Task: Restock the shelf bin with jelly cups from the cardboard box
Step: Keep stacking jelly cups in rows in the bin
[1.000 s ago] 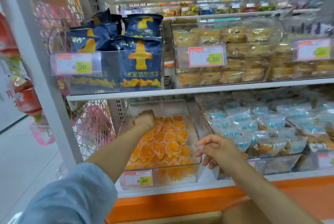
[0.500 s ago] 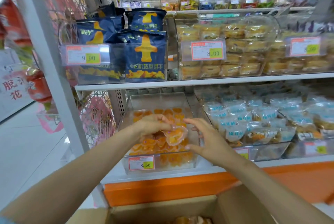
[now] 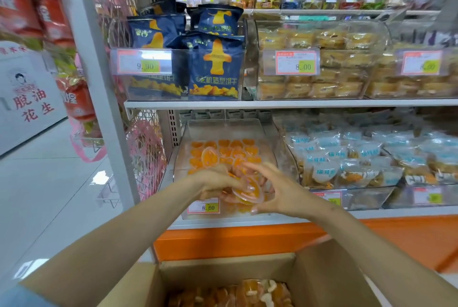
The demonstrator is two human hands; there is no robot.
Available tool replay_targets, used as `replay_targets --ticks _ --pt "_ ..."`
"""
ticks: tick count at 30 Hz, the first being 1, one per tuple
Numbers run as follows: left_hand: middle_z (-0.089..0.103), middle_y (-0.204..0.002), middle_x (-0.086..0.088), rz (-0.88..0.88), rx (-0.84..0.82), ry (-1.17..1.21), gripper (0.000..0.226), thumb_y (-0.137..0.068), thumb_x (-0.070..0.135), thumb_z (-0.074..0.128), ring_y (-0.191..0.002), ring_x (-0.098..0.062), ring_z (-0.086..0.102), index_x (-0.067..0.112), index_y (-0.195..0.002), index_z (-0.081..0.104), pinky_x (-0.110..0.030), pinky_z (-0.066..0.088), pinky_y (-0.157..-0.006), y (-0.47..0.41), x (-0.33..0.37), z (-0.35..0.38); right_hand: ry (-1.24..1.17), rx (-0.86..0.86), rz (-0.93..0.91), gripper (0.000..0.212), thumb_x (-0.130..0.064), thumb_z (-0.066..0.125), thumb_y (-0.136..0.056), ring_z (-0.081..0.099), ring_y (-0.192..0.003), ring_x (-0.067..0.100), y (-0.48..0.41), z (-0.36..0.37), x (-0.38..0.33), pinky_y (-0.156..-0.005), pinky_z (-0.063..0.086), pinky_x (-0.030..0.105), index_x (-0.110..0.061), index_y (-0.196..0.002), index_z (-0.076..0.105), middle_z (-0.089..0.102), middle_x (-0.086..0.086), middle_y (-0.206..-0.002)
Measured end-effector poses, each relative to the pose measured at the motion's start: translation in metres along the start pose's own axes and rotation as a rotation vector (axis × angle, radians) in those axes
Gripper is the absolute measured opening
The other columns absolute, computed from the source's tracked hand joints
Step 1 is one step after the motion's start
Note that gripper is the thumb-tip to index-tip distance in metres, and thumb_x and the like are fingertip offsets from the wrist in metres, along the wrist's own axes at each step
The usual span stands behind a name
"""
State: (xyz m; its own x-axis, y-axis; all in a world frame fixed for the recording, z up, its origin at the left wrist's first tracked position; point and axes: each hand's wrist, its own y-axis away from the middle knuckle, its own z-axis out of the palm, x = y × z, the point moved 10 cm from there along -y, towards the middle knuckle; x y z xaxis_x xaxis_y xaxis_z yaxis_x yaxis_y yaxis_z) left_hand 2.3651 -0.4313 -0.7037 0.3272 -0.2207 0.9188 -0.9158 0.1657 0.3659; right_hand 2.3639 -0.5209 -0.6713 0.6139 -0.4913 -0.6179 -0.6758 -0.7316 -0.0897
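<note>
from the head camera, our only view, we see both hands meeting over the front of the shelf bin (image 3: 182, 165), a clear tub on the lower shelf. our left hand (image 3: 215, 185) has its fingers curled onto a jelly cup (image 3: 247, 191), holding it tilted with the clear lid facing us. our right hand (image 3: 280, 192) arches around the far side, fingers spread and thumb under the rim. we cannot tell whether it truly grips or only steadies the cup. we judge the two-handed hold is there to turn the cup so it drops flat among its neighbours.

the bin's rear half holds rows of orange cups (image 3: 235, 148) lying lid-up, and one tilted cup (image 3: 209, 156) leans on them. the front part is hidden by our hands. the price tag (image 3: 203, 206) on the bin's front wall reads 8.60.

the cardboard box (image 3: 223, 265) sits open right below the shelf edge, close to us, likely so each reach is short. more boxed cups (image 3: 250, 294) fill it, so we judge much restocking remains.
</note>
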Motion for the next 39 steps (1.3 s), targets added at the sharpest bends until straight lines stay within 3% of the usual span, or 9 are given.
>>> replay_targets --ticks 3,8,11,14,19,23,26,34,39 --pt "0.062 -0.088 -0.007 -0.027 -0.037 -0.147 0.027 -0.083 0.000 0.065 -0.072 -0.012 0.063 0.012 -0.098 0.046 -0.021 0.055 -0.064 0.005 0.000 0.005 0.094 -0.120 -0.036 0.081 -0.036 0.077 -0.075 0.041 -0.116 0.004 0.001 0.013 -0.005 -0.099 0.041 0.026 -0.035 -0.142 0.030 0.035 -0.018 -0.129" --pt "0.064 -0.088 -0.006 0.018 0.025 -0.142 0.027 -0.083 0.013 0.069 -0.070 -0.009 0.062 0.014 -0.101 0.049 -0.020 0.053 -0.068 0.011 0.001 -0.003 0.149 -0.082 -0.017 0.071 -0.041 0.078 -0.072 0.045 -0.107 0.004 0.001 0.009 -0.004 -0.091 0.044 0.026 -0.032 -0.132 0.040 0.041 -0.018 -0.121" --pt "0.058 -0.102 -0.002 0.138 0.250 -0.273 0.042 -0.082 0.028 0.070 -0.087 -0.013 0.057 0.013 -0.115 0.048 -0.017 0.047 -0.070 0.024 0.009 -0.043 0.205 0.045 0.038 0.064 -0.042 0.078 -0.069 0.045 -0.103 0.004 -0.004 -0.023 0.008 -0.088 0.042 0.024 -0.030 -0.124 0.047 0.042 -0.017 -0.112" --pt "0.053 -0.092 0.001 0.281 0.512 -0.246 0.030 -0.086 0.019 0.065 -0.089 -0.016 0.053 0.007 -0.109 0.051 -0.009 0.042 -0.062 0.045 0.006 -0.088 0.287 0.183 0.078 0.064 -0.038 0.080 -0.069 0.047 -0.107 0.013 -0.026 -0.068 0.025 -0.091 0.040 0.027 -0.022 -0.124 0.053 0.049 -0.004 -0.114" --pt "0.059 -0.102 -0.002 0.348 0.666 -0.264 0.013 -0.090 0.013 0.060 -0.090 -0.015 0.055 0.010 -0.101 0.054 -0.008 0.040 -0.060 0.064 -0.010 -0.117 0.715 -0.010 0.132 0.069 -0.060 0.071 -0.069 0.042 -0.116 0.024 -0.090 -0.061 0.048 -0.098 0.034 0.037 -0.032 -0.128 0.051 0.054 0.002 -0.121" --pt "0.058 -0.099 0.001 0.415 0.699 -0.296 0.007 -0.091 0.012 0.057 -0.081 -0.007 0.054 0.014 -0.097 0.054 -0.003 0.037 -0.056 0.068 -0.006 -0.121 0.977 -0.265 0.223 0.074 -0.068 0.065 -0.068 0.038 -0.126 0.027 -0.112 -0.024 0.074 -0.106 0.027 0.041 -0.031 -0.130 0.048 0.050 0.006 -0.133" --pt "0.057 -0.099 -0.002 0.429 0.682 -0.311 0.008 -0.091 0.009 0.056 -0.075 0.001 0.050 0.009 -0.098 0.056 -0.003 0.039 -0.052 0.064 -0.006 -0.115 1.086 -0.337 0.234 0.073 -0.064 0.064 -0.073 0.039 -0.127 0.025 -0.117 -0.011 0.081 -0.108 0.023 0.037 -0.028 -0.135 0.047 0.051 0.007 -0.132" --pt "0.053 -0.112 0.000 0.459 0.662 -0.431 0.010 -0.091 0.012 0.056 -0.085 -0.009 0.055 0.010 -0.100 0.059 -0.007 0.041 -0.057 0.060 -0.006 -0.109 1.170 -0.357 0.222 0.076 -0.065 0.063 -0.072 0.033 -0.128 0.020 -0.123 -0.012 0.073 -0.107 0.021 0.041 -0.030 -0.138 0.044 0.048 -0.002 -0.134" --pt "0.058 -0.099 0.003 0.477 0.626 -0.464 0.008 -0.089 0.013 0.058 -0.086 -0.015 0.059 0.014 -0.097 0.058 -0.030 0.049 -0.073 0.053 -0.001 -0.100 1.053 -0.239 0.234 0.075 -0.063 0.068 -0.069 0.035 -0.130 0.022 -0.121 -0.033 0.052 -0.106 0.024 0.037 -0.029 -0.133 0.047 0.048 -0.001 -0.133"
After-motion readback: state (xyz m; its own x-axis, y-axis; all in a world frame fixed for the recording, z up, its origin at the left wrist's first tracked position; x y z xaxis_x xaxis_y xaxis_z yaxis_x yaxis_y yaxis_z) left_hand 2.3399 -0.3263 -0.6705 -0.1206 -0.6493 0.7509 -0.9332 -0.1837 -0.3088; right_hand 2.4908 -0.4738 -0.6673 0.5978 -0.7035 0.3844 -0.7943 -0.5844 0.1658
